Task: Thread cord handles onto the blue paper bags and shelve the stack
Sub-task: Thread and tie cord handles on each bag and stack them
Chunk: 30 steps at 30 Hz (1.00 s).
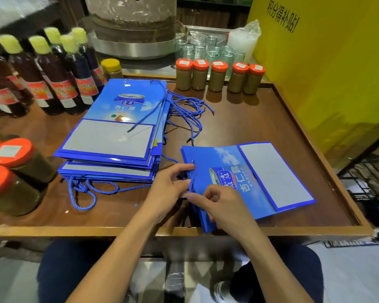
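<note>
The stack point(109, 138) of blue bags is lying on the bench point(249, 119). Just right of the stack, the left hand point(169, 186) is gripping the edge of a single flat bag point(239, 182). Further right, the right hand point(219, 206) is pinching the cord point(193, 176) hanging from that bag's hole.

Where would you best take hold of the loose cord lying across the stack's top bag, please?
Pinch the cord just behind its dark tip, which lies free on the top bag's grey panel. Come straight down from above: it lies flat on the paper, and its far end seems threaded at the bag's top edge, so only this end should lift freely.
</note>
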Motion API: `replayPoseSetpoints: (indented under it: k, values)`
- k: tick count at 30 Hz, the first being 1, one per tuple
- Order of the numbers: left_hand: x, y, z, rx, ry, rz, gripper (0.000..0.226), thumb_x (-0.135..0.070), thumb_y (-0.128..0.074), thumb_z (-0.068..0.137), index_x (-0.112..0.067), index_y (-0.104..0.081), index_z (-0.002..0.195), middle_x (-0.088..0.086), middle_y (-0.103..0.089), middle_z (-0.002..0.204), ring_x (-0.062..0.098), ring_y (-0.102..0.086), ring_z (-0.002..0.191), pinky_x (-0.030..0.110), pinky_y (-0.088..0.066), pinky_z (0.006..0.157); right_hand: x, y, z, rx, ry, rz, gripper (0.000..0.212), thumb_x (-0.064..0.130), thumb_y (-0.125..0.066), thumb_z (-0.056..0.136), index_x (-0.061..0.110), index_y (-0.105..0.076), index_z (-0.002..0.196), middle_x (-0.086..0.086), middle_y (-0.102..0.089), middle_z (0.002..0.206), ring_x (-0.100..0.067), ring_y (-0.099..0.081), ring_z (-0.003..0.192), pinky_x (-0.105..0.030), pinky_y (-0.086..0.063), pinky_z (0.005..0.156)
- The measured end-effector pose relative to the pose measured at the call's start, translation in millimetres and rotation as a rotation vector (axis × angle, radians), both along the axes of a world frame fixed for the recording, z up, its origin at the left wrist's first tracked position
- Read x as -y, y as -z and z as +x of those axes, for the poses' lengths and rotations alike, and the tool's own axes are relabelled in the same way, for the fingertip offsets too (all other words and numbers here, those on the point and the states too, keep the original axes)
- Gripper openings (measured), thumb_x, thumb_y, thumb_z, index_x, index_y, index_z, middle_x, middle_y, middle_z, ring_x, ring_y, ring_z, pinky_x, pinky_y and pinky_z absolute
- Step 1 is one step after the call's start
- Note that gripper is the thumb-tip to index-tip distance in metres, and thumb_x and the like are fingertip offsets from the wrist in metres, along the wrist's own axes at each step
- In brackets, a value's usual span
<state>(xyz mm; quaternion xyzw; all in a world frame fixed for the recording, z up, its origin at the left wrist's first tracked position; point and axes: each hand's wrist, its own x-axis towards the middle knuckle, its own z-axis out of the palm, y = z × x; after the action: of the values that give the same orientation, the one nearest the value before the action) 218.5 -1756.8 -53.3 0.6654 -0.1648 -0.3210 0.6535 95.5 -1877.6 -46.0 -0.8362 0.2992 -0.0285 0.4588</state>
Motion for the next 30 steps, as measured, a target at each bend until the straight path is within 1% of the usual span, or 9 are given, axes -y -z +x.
replayPoseSetpoints:
  k: [4, 7, 11, 14, 18, 21, 25, 28, 30]
  values:
    - [-4.0, -1.7, 3.2, -0.061, 0.02, -0.009, 0.037, 0.003, -0.07, 0.091, -0.023, -0.075, 0.117, 0.032, -0.066, 0.11, 0.033, -0.06, 0.075, 0.045, -0.053, 0.076, -5.2, 7.0, 4.5, 0.062, -0.036, -0.069, 0.048, 0.071, -0.079, 0.069, 0.028, -0.06, 0.079, 0.005, -0.059, 0.06, -0.01, -0.055, 0.055, -0.038, -0.047, 0.06]
    - [-2.2, -4.1, 4.2, -0.045, 0.041, 0.006, 0.033, -0.002, -0.075, 0.09, -0.026, -0.076, 0.113, 0.026, -0.067, 0.112, 0.04, -0.067, 0.081, 0.053, -0.059, 0.082, -8.8, 12.8, 3.4, 0.086, -0.041, -0.136, 0.036, 0.06, -0.08, 0.079, 0.03, -0.061, 0.078, 0.01, -0.061, 0.061, -0.01, -0.057, 0.059, -0.036, -0.049, 0.058]
    - [1.3, -5.7, 8.2, 0.014, 0.047, 0.059, 0.025, -0.012, -0.077, 0.091, -0.028, -0.076, 0.111, 0.005, -0.071, 0.114, 0.019, -0.075, 0.097, 0.038, -0.065, 0.077, -9.0, 8.7, -0.2, 0.124, -0.092, -0.078, 0.026, 0.037, -0.074, 0.093, 0.021, -0.061, 0.078, 0.001, -0.065, 0.058, -0.014, -0.058, 0.054, -0.041, -0.053, 0.059]
    - [0.9, 0.8, 12.7, 0.082, 0.051, 0.125, 0.034, -0.004, -0.075, 0.091, -0.027, -0.071, 0.116, 0.014, -0.074, 0.102, 0.023, -0.076, 0.089, 0.04, -0.065, 0.08, -3.4, -6.0, -2.5, 0.183, -0.028, 0.241, 0.03, 0.031, -0.066, 0.1, 0.004, -0.057, 0.093, -0.002, -0.056, 0.055, -0.013, -0.047, 0.049, -0.03, -0.043, 0.05]
    - [2.4, 3.0, 11.3, 0.076, -0.012, 0.081, 0.048, 0.006, -0.07, 0.091, -0.021, -0.059, 0.13, -0.005, -0.066, 0.123, 0.015, -0.077, 0.087, 0.024, -0.061, 0.067, 17.6, -14.3, -6.9, 0.344, 0.189, 0.468, 0.029, 0.021, -0.071, 0.097, -0.001, -0.051, 0.095, -0.008, -0.042, 0.054, -0.014, -0.03, 0.042, -0.021, -0.026, 0.041]
    - [4.5, 5.0, 9.5, 0.02, -0.056, 0.017, 0.059, 0.006, -0.071, 0.091, -0.022, -0.047, 0.137, -0.006, -0.064, 0.125, 0.014, -0.077, 0.092, 0.028, -0.063, 0.067, 29.3, -16.4, -12.9, 0.331, 0.162, 0.581, 0.005, 0.009, -0.061, 0.101, 0.005, -0.059, 0.1, -0.011, -0.05, 0.048, -0.015, -0.038, 0.033, -0.02, -0.035, 0.037]
    - [1.7, 15.3, 7.9, 0.154, -0.182, 0.103, 0.046, -0.012, -0.076, 0.092, -0.022, -0.052, 0.131, -0.007, -0.065, 0.124, 0.002, -0.074, 0.091, 0.02, -0.06, 0.067, 32.6, -6.2, -17.9, 0.242, 0.079, 0.719, 0.024, 0.021, -0.061, 0.103, 0.006, -0.072, 0.118, -0.015, -0.07, 0.077, -0.016, -0.065, 0.06, -0.02, -0.051, 0.048]
    - [-9.2, 25.0, -1.4, 0.359, -0.25, 0.214, 0.032, -0.018, -0.076, 0.092, -0.023, -0.064, 0.121, -0.011, -0.061, 0.118, -0.009, -0.066, 0.097, 0.009, -0.052, 0.074, 29.5, 4.6, -18.3, 0.263, 0.164, 0.726, 0.029, 0.027, -0.074, 0.085, 0.001, -0.071, 0.097, -0.009, -0.064, 0.079, -0.015, -0.063, 0.064, -0.022, -0.056, 0.057]
    - [-18.4, 29.0, -8.6, 0.468, -0.255, 0.279, 0.035, -0.016, -0.074, 0.089, -0.025, -0.065, 0.122, -0.011, -0.059, 0.115, -0.005, -0.065, 0.095, 0.013, -0.052, 0.081, 31.0, 8.8, -18.1, 0.266, 0.2, 0.717, 0.027, 0.028, -0.078, 0.081, 0.008, -0.062, 0.089, -0.009, -0.059, 0.075, -0.016, -0.058, 0.058, -0.024, -0.055, 0.053]
